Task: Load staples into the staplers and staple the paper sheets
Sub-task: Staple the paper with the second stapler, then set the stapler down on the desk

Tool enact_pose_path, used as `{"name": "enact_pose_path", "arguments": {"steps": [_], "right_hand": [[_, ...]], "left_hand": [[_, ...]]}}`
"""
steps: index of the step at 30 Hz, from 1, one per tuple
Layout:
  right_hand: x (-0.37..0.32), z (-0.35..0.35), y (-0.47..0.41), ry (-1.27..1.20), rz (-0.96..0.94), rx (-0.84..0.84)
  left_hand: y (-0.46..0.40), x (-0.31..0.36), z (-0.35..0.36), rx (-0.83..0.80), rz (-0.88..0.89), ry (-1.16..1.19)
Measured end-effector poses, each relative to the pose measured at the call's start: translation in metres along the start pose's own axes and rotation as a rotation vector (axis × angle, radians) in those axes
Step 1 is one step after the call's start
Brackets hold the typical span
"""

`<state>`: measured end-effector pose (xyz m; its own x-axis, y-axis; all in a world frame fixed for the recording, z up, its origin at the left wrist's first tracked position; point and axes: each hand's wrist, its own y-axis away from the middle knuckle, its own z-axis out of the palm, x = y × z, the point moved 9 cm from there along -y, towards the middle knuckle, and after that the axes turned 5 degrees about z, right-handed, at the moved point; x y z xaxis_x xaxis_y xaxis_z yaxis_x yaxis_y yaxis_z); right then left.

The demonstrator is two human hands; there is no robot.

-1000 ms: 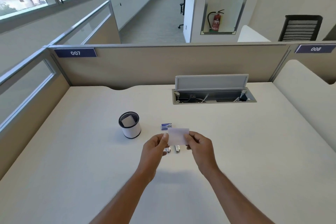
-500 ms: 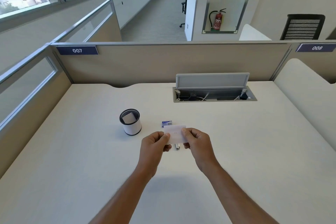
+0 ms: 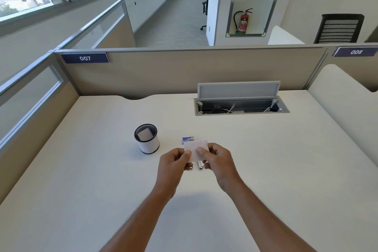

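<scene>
A small white paper sheet point(image 3: 196, 148) is held above the desk between both hands. My left hand point(image 3: 173, 162) pinches its left edge with thumb on top. My right hand point(image 3: 217, 158) pinches it near the middle and right side. Under the sheet, the metal tip of a stapler point(image 3: 200, 164) shows on the desk between my hands; a second one is mostly hidden by my left fingers. A small blue staple box point(image 3: 187, 139) lies just behind the sheet.
A white mesh pen cup point(image 3: 147, 141) with a paper piece inside stands left of the hands. An open cable tray point(image 3: 241, 106) with a raised lid sits at the back of the white desk point(image 3: 81, 180). Partition walls point(image 3: 184, 71) close the back and left.
My hands have drawn closer together on the sheet, the right thumb sliding toward the left one. The stapler tips are more covered by my fingers.
</scene>
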<state>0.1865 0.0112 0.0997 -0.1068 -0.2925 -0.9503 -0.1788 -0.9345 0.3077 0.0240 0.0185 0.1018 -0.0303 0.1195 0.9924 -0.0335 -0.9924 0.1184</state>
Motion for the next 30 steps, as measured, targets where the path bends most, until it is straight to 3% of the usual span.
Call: {"name": "enact_pose_path", "arguments": {"steps": [8,12,17,23,30], "right_hand": [[0.028,0.004,-0.028,0.091,0.065,0.034],[0.049,-0.005,-0.048,0.592,-0.080,0.082],[0.111,-0.015,-0.070,1.167,-0.073,-0.009],[0.137,-0.018,-0.071,1.263,-0.125,0.018],[0.156,-0.020,-0.079,1.301,-0.104,0.025]], "left_hand": [[-0.027,-0.004,-0.030,0.109,0.055,-0.321],[-0.058,0.012,-0.060,0.191,0.166,-0.583],[-0.105,0.047,-0.105,0.294,0.303,-0.962],[-0.161,0.042,-0.139,0.186,0.246,-1.355],[-0.186,0.020,-0.124,0.000,0.163,-1.677]]}}
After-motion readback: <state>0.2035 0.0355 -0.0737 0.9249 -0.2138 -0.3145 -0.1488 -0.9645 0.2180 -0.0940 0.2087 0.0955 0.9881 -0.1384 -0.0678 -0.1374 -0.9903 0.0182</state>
